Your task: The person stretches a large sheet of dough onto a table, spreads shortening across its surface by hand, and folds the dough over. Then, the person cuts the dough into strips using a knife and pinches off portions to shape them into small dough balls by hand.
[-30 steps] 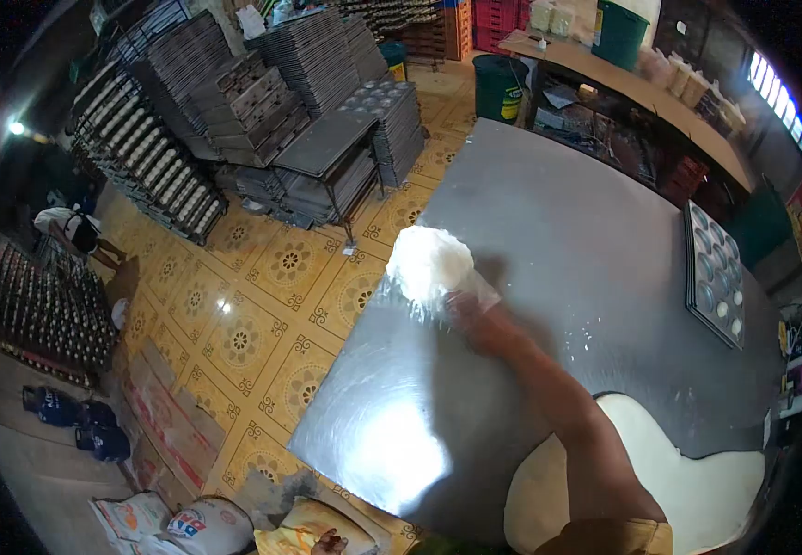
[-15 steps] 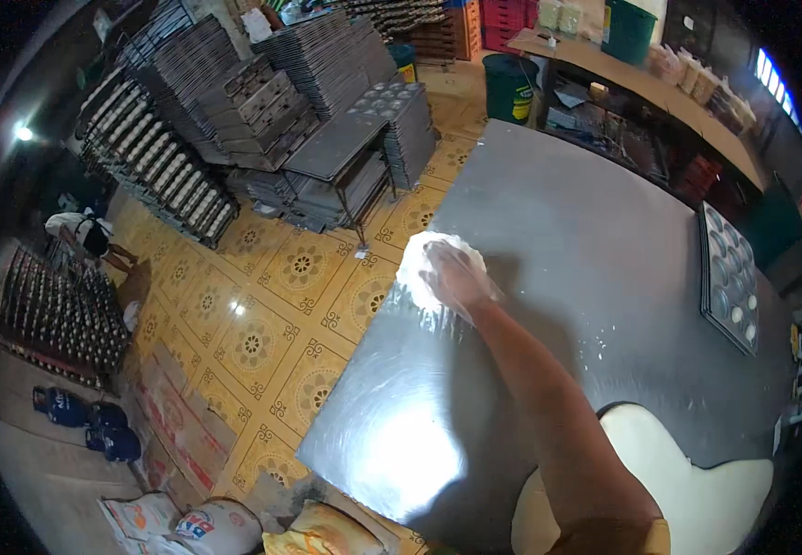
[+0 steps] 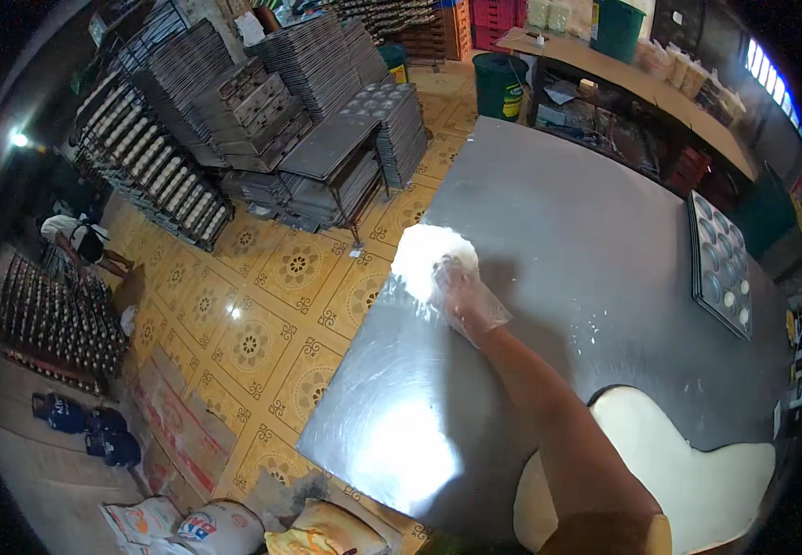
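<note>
My right hand (image 3: 461, 294) is at the near right edge of a mound of white flour (image 3: 424, 256) on the metal table (image 3: 549, 203). Its fingers look curled together into the flour, and how much they hold is partly hidden. My bare forearm stretches in from the lower right. Beneath and beside my upper arm lies a large, thick slab of pale dough (image 3: 646, 439), smooth on top. My left hand is outside the picture.
Round-cup baking trays (image 3: 720, 264) sit at the table's right side. Stacked trays (image 3: 308, 83) and a low rack stand beyond the tiled floor. Sacks (image 3: 225, 527) lie at the lower left. A person (image 3: 77, 236) bends beside racks at far left.
My right hand has drawn back toward me, off the middle of the flour to its near right edge. Its fingers look more curled. More of the mound shows.
</note>
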The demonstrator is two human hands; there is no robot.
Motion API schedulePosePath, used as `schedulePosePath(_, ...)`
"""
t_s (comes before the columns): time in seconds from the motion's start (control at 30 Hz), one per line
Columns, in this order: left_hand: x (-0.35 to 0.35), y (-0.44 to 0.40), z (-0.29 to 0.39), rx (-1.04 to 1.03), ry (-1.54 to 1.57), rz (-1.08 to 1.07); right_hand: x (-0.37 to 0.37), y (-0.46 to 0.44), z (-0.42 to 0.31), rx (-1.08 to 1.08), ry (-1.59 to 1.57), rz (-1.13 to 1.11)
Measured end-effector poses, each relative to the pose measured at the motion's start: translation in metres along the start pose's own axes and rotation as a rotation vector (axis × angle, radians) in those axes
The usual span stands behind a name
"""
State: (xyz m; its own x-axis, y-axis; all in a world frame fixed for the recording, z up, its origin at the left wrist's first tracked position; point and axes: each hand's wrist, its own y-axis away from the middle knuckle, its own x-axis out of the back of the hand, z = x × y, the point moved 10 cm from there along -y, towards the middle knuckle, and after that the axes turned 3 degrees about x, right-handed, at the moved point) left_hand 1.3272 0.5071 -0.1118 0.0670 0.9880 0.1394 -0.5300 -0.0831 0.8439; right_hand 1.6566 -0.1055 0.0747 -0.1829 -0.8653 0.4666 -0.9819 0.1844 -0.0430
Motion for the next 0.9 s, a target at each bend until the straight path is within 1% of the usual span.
schedulePosePath(0.07, 0.007, 0.007, 0.000, -0.017, -0.033, 0.026, 0.001, 0.016, -0.002, -0.133, 0.318, -0.059)
schedulePosePath(0.13, 0.010, 0.012, 0.004, -0.044, -0.060, 0.049, 0.008, 0.019, -0.019, -0.255, 0.642, -0.108)
schedulePosePath(0.17, 0.011, 0.013, 0.007, -0.060, -0.072, 0.060, -0.001, 0.013, 0.003, -0.243, 0.642, -0.105)
schedulePosePath(0.3, 0.017, 0.027, 0.001, -0.095, -0.143, 0.106, -0.033, -0.021, 0.046, 0.117, 0.493, 0.025)
schedulePosePath(0.37, 0.019, 0.036, 0.002, -0.118, -0.197, 0.115, -0.040, -0.020, 0.068, 0.280, 0.418, 0.108)
schedulePosePath(0.4, 0.017, 0.037, 0.005, -0.135, -0.224, 0.111, -0.026, -0.007, 0.042, 0.276, 0.425, 0.122)
schedulePosePath(0.47, 0.010, 0.041, 0.003, -0.150, -0.305, 0.076, -0.041, 0.028, 0.025, 0.070, 0.949, -0.255)
schedulePosePath(0.53, -0.004, 0.045, -0.011, -0.137, -0.433, -0.009, -0.029, 0.068, 0.028, 0.036, 0.770, -0.178)
schedulePosePath(0.57, -0.016, 0.045, -0.023, -0.135, -0.486, -0.054, -0.007, 0.107, 0.051, -0.024, 0.788, -0.166)
schedulePosePath(0.63, -0.030, 0.053, -0.049, -0.137, -0.560, -0.113, 0.046, 0.189, 0.029, 0.376, 0.458, 0.231)
schedulePosePath(0.7, -0.031, 0.067, -0.070, -0.154, -0.608, -0.136, 0.103, 0.269, 0.061, 0.034, 0.180, 0.220)
schedulePosePath(0.73, -0.033, 0.074, -0.082, -0.168, -0.626, -0.144, 0.127, 0.300, 0.044, 0.031, 0.193, 0.225)
schedulePosePath(0.8, -0.044, 0.083, -0.101, -0.204, -0.652, -0.155, 0.180, 0.345, 0.035, -0.318, 0.381, 0.215)
schedulePosePath(0.87, -0.050, 0.091, -0.117, -0.240, -0.685, -0.159, 0.212, 0.384, 0.005, -0.472, 0.483, 0.229)
schedulePosePath(0.9, -0.052, 0.096, -0.125, -0.258, -0.700, -0.155, 0.208, 0.391, 0.027, -0.469, 0.486, 0.234)
